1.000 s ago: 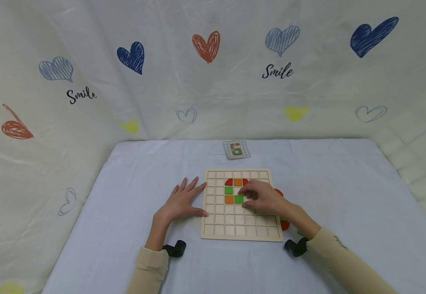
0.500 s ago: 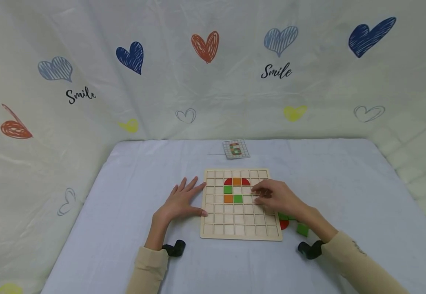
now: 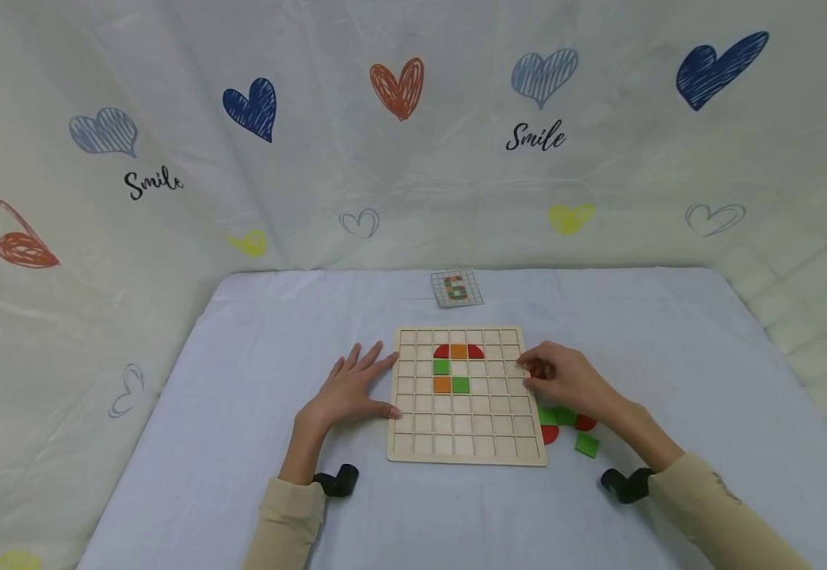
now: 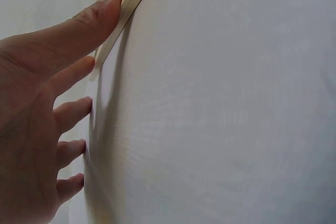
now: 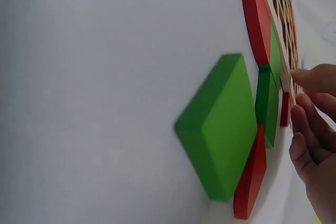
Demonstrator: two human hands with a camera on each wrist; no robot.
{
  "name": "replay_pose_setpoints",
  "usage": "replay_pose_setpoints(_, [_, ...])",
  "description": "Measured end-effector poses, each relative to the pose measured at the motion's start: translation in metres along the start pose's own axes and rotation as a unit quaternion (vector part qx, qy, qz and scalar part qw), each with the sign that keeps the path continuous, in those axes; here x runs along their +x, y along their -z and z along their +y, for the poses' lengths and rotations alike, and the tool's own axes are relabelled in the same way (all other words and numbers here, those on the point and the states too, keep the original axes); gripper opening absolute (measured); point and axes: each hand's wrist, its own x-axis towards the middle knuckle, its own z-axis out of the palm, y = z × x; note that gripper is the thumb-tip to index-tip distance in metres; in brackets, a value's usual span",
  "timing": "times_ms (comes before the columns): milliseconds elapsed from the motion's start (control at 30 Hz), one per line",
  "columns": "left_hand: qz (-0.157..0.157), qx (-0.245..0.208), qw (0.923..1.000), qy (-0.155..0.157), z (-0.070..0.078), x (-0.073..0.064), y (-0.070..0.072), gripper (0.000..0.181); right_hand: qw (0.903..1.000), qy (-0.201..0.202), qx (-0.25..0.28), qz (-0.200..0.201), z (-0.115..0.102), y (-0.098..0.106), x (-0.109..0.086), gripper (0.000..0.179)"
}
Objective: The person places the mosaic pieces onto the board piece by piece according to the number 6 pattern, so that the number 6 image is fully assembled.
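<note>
A wooden grid board [image 3: 413, 447] lies on the table. Its upper middle holds red rounded tiles [image 3: 442, 351], orange tiles [image 3: 442, 385] and green tiles [image 3: 460, 385]. My left hand [image 3: 348, 388] is spread at the board's left side; in the left wrist view its thumb [image 4: 100, 19] touches the wooden edge. At the right edge hovers my right hand [image 3: 570, 381], fingers bent, thumb and fingertips apart with no tile visible between them. Close beneath that hand, a red tile [image 5: 285, 109] shows beside the board in the right wrist view.
Loose tiles lie right of the board: a green square [image 3: 587, 445], a red rounded piece [image 3: 550, 435] and several others, partly tucked against the edge. A small pattern card [image 3: 456, 288] lies behind the board. Each wrist carries a black camera [image 3: 626, 487].
My right hand has moved right, from over the board's coloured tiles to its right edge, uncovering the upper right red tile and more loose tiles. The left hand has stayed in place.
</note>
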Motion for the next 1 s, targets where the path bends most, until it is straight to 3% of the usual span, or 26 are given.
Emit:
replay_pose_setpoints(300, [0.001, 0.009, 1.0000, 0.000, -0.001, 0.000, 0.004, 0.101, 0.9992, -0.028, -0.029, -0.005, 0.007, 0.003, -0.001, 0.038])
replay_pose_setpoints(500, [-0.003, 0.003, 1.0000, 0.002, -0.002, 0.000, 0.003, 0.101, 0.9982, -0.031, -0.051, 0.000, 0.011, 0.003, -0.002, 0.033])
replay_pose_setpoints(700, [-0.003, -0.005, 1.0000, -0.003, -0.003, 0.001, 0.000, 0.101, 0.9987, -0.005, -0.049, 0.013, 0.012, 0.002, -0.003, 0.023])
replay_pose_setpoints(1000, [-0.002, -0.005, 1.0000, -0.004, -0.003, 0.001, -0.001, 0.100, 0.9996, -0.017, -0.022, 0.005, 0.012, 0.001, -0.002, 0.025])
